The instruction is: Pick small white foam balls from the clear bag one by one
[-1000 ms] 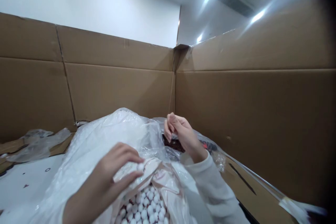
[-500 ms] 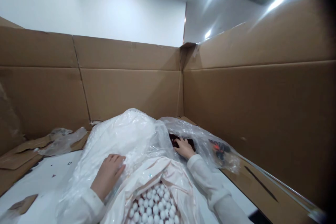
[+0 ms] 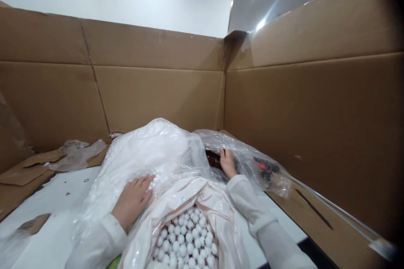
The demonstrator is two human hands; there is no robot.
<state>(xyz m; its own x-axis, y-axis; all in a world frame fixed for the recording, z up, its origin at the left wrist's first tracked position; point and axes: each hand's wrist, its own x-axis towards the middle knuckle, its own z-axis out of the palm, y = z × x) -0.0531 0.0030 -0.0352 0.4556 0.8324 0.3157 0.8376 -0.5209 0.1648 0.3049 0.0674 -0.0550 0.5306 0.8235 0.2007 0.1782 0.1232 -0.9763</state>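
My left hand point(image 3: 132, 201) lies on the large plastic bag of white balls point(image 3: 145, 151), its fingers stretched out near some small white pieces at the bag's side. With fingers drawn together, my right hand point(image 3: 227, 163) grips the edge of a clear plastic bag point(image 3: 243, 164). Dark red-brown contents point(image 3: 213, 159) show through that bag's opening, just left of the fingers; their kind is unclear. Nearest to me, between my forearms, stands an open white plastic bag point(image 3: 176, 193) with many white-topped balls point(image 3: 186, 237) in it.
Tall cardboard walls point(image 3: 158, 96) close in the back and right sides. Red and black items point(image 3: 267, 168) sit in the clear bag's right end. Crumpled clear plastic point(image 3: 75, 155) and cardboard scraps point(image 3: 34, 168) lie at left. A thin rod point(image 3: 341, 210) runs along the right wall.
My right hand has shifted from over the dark contents to the clear bag's edge, its fingers closing. My left hand stays on the large bag. The view has tilted down.
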